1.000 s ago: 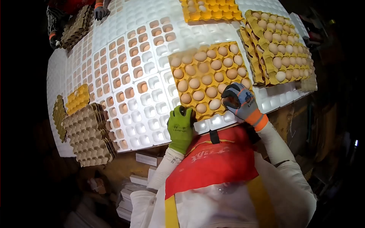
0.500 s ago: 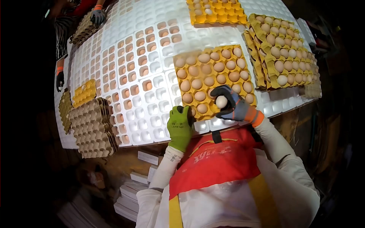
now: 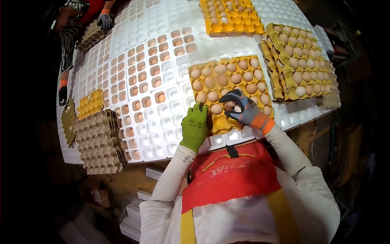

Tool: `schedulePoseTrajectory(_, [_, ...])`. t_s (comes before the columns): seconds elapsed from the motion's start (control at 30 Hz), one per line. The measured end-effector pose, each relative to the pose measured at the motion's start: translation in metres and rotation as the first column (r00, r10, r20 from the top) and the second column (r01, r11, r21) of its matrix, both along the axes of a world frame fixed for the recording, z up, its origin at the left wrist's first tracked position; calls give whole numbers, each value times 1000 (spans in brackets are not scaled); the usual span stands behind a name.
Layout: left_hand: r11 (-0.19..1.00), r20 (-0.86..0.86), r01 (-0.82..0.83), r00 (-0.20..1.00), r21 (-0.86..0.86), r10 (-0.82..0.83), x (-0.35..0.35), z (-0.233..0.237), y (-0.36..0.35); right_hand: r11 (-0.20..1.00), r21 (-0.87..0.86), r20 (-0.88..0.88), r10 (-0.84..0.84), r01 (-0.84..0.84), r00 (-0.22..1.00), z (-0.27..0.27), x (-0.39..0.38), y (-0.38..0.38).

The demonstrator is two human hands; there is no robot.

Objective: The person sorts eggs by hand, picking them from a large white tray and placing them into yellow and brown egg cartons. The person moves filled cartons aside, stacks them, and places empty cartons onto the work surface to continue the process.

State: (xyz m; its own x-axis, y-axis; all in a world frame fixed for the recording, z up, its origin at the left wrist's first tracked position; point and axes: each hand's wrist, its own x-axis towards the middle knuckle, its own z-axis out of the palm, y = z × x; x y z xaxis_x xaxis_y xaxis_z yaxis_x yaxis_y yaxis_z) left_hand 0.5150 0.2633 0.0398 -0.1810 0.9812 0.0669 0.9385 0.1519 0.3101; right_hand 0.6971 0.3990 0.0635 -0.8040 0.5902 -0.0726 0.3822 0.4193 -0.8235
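At the near table edge, just beyond a red apron (image 3: 231, 179), the left hand in a green knitted glove (image 3: 195, 126) is lying flat, fingers open, on the near-left corner of a yellow moulded-pulp egg tray (image 3: 221, 124). Beside it, the right hand in a grey glove with an orange cuff (image 3: 243, 109) is curling its fingers over a pale egg (image 3: 237, 108) in the tray's near rows; whether it is gripping or only resting cannot be told. The egg is likely handling as light, smooth and brittle, best taken around its middle with soft fingertips. The tray is carrying pale brown eggs (image 3: 213, 96) in most cups, its nearest row sitting empty. Underneath, white square-celled trays (image 3: 162, 122) are covering the table, with brownish eggs in the farther cells. To the left a stack of brown pulp trays (image 3: 99, 140) is standing empty; to the right a stack of filled yellow trays (image 3: 300, 57) is leaning. Farthest off, a co-worker's grey-gloved hand (image 3: 105, 19) is touching more brown trays.
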Motion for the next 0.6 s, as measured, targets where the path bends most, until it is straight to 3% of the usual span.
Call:
schedulePoseTrajectory(0.03, [993,260,-90,963,75,68,-1,-3,-8,949,312,174,-8,-48,985,-8,-12,-3])
schedulePoseTrajectory(0.07, [974,504,-192,857,119,107,-6,-10,-16,883,424,514,-52,-201,856,20,-36,-15])
schedulePoseTrajectory(0.1, [946,716,-297,688,127,120,-13,-19,-21,833,453,628,-44,-319,777,3,-54,-20])
schedulePoseTrajectory(0.13, [914,904,-400,410,59,121,-28,-36,-24,775,456,733,-47,-438,679,-16,-64,-22])
schedulePoseTrajectory(0.2, [896,986,-415,-115,-157,120,-32,22,-11,781,514,648,-82,-355,757,-18,-62,-16])
schedulePoseTrajectory(0.23, [918,986,-361,-35,-166,165,-39,32,-3,777,541,603,-92,-321,792,-18,-60,-15])
schedulePoseTrajectory(0.27, [939,962,-266,101,-218,252,-56,20,4,896,402,499,-41,-190,866,-10,-53,-9])
schedulePoseTrajectory(0.3, [963,836,-269,528,-5,152,-58,10,15,970,230,377,-10,-83,926,4,-41,1])
schedulePoseTrajectory(0.33, [966,529,-190,846,177,69,-54,6,26,1000,27,252,-1,-6,968,11,-28,8])
schedulePoseTrajectory(0.37, [988,164,-119,981,103,101,-50,19,39,962,-272,-97,-69,41,993,-1,-25,9])
schedulePoseTrajectory(0.4, [995,32,-95,995,-29,96,-44,18,48,828,-553,-37,-133,91,990,-4,-12,7])
schedulePoseTrajectory(0.47, [974,-186,-118,979,-193,82,-32,3,68,433,-896,53,-111,97,992,3,11,10])
schedulePoseTrajectory(0.6, [968,-136,-235,966,-90,222,-19,-13,83,543,-828,-242,-123,-138,963,-6,9,-17])
